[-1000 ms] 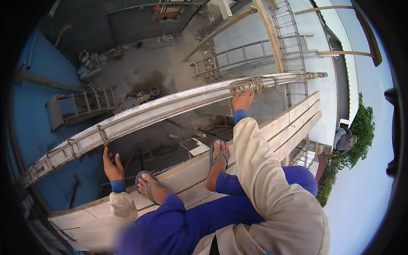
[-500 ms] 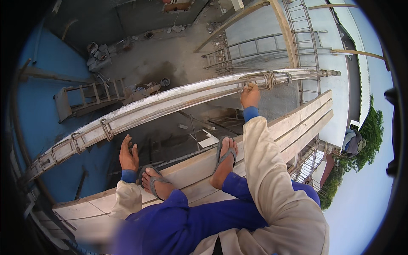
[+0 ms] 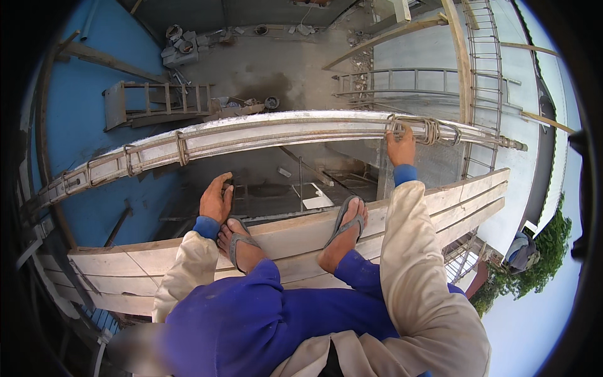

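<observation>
Across the gap in front of me runs a pale beam (image 3: 251, 139) with long steel bars lying along it. Several bent steel stirrups (image 3: 431, 131) are bunched around the bars toward the right. My right hand (image 3: 401, 148) has its thumb and fingers closed on the leftmost stirrup of that bunch. Farther left, single stirrups (image 3: 182, 148) encircle the bars, spaced apart. My left hand (image 3: 215, 200) hovers short of the beam, above my left foot, fingers loosely bent and apart, with nothing in it.
My sandalled feet rest on wooden planks (image 3: 295, 242) high above a floor (image 3: 301, 60). Down there lie a wooden ladder-like frame (image 3: 160, 103), buckets and rubble. A timber post (image 3: 460, 63) and tall rebar cage (image 3: 487, 75) stand at the right, near a metal ladder (image 3: 414, 80).
The view has turned, levelling the beam. My right hand stays at the stirrup bunch, its fingers now reaching around the end stirrup. My left hand has shifted slightly right, fingers more bent.
</observation>
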`<control>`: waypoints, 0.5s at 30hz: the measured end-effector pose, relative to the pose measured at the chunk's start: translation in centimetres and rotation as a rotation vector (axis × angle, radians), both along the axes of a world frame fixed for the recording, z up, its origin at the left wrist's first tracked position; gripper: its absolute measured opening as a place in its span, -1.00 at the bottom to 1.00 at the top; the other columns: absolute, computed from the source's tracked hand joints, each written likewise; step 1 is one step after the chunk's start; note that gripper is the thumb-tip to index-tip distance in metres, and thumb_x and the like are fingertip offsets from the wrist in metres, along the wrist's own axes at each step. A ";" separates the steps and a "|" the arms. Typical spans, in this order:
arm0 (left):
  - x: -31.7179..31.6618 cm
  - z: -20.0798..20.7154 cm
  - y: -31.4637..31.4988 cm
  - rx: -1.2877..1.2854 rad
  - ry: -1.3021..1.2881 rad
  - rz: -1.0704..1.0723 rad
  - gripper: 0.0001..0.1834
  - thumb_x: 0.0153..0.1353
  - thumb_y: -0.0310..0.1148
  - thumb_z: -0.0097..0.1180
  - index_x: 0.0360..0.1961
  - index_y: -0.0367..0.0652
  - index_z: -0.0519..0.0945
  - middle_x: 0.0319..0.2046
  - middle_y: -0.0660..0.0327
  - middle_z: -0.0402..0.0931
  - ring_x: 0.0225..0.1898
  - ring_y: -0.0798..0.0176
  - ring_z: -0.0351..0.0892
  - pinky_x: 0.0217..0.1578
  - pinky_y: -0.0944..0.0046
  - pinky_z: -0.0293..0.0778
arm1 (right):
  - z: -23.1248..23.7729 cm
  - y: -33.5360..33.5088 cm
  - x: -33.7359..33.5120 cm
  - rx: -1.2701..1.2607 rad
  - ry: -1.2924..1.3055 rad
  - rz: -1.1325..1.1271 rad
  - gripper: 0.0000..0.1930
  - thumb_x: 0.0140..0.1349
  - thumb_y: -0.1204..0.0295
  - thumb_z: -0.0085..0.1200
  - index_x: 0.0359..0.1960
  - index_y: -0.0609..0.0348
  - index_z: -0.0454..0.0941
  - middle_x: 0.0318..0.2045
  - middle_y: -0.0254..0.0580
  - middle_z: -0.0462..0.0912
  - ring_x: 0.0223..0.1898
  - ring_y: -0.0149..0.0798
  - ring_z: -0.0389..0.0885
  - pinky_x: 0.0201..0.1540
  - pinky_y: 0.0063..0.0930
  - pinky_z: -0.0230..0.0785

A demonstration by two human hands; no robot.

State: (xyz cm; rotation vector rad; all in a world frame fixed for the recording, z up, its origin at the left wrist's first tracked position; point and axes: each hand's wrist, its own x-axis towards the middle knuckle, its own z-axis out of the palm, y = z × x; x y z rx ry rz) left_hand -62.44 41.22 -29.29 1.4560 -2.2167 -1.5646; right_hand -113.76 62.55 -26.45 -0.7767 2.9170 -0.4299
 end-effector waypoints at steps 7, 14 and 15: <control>1.5 -1.5 -1.0 -0.071 0.015 0.008 -0.64 0.44 -0.52 0.15 0.24 -0.16 0.60 0.05 -0.05 0.72 0.00 -0.04 0.77 0.04 0.10 0.63 | -5.4 0.9 1.9 -0.165 -0.100 -0.218 -0.32 0.25 0.11 0.38 0.20 0.43 0.50 0.12 0.42 0.65 0.16 0.34 0.65 0.22 0.01 0.48; 3.1 -1.3 -1.1 -0.026 0.049 0.069 -0.68 0.42 -0.54 0.16 0.18 -0.21 0.61 0.05 -0.06 0.73 0.07 -0.08 0.76 0.08 0.12 0.63 | -6.9 -2.6 3.8 -0.032 -0.172 -0.401 -0.62 0.30 0.19 0.27 -0.20 0.36 0.76 -0.22 0.38 0.77 -0.06 0.39 0.74 0.02 0.08 0.57; 3.1 -1.3 -1.1 -0.020 0.042 0.065 -0.68 0.42 -0.54 0.16 0.17 -0.22 0.61 0.04 -0.05 0.74 0.07 -0.08 0.76 0.09 0.11 0.62 | -6.6 -2.8 4.9 -0.066 -0.254 -0.341 -0.63 0.30 0.22 0.23 -0.24 0.38 0.76 -0.24 0.40 0.76 -0.07 0.39 0.74 0.02 0.10 0.57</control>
